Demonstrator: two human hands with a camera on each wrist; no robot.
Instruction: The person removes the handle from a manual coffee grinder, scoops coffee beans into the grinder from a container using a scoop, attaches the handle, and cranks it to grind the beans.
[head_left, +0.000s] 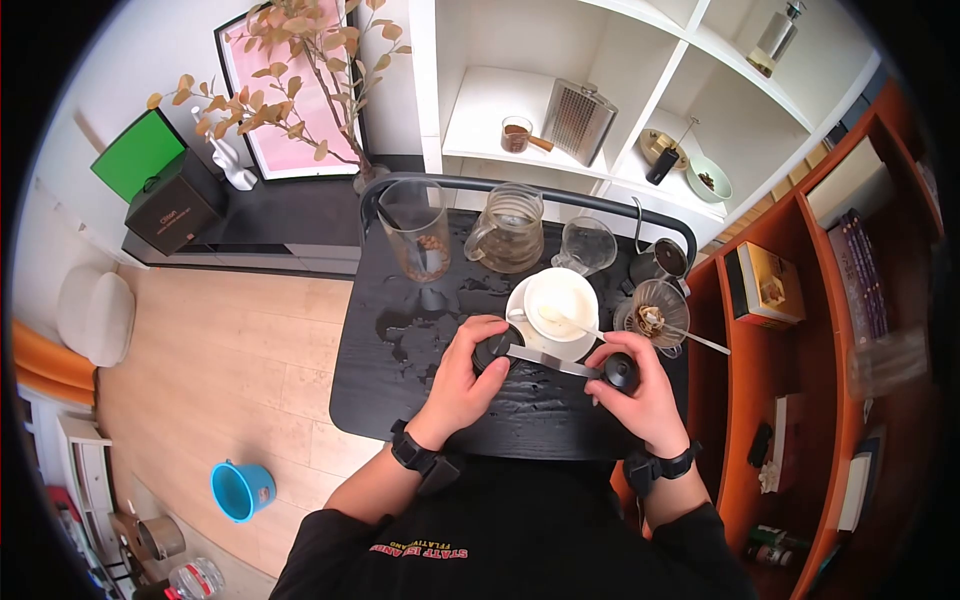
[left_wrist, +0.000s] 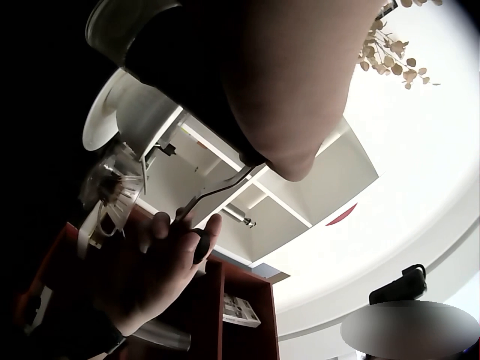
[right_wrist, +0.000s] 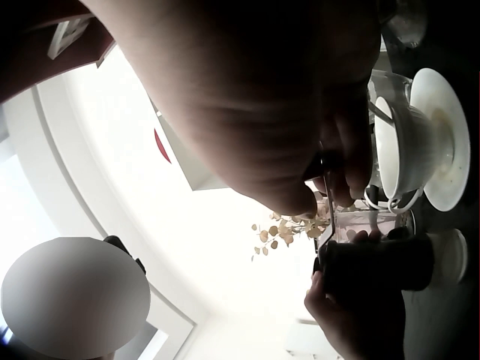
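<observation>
In the head view my left hand [head_left: 458,378] grips the dark body of a manual coffee grinder [head_left: 493,347]. Its flat metal crank [head_left: 552,360] reaches across to my right hand [head_left: 645,400], whose thumb and fingers curl round the black knob [head_left: 620,372]. Seen from the right wrist, the grinder body [right_wrist: 379,264] stands upright in the left hand, over the dark table. Just beyond the crank, a white cup [head_left: 562,300] sits on a saucer [head_left: 574,350] with a spoon [head_left: 575,321] in it. The left wrist view shows the right hand [left_wrist: 161,274] at the crank's end.
Along the back of the wet black table [head_left: 400,385] stand a tall glass with beans [head_left: 415,235], a glass server [head_left: 510,235], a glass jug [head_left: 588,246] and a metal pitcher [head_left: 655,262]. A glass dripper [head_left: 655,315] with a spoon is at the right. Brown shelves [head_left: 715,400] flank the table.
</observation>
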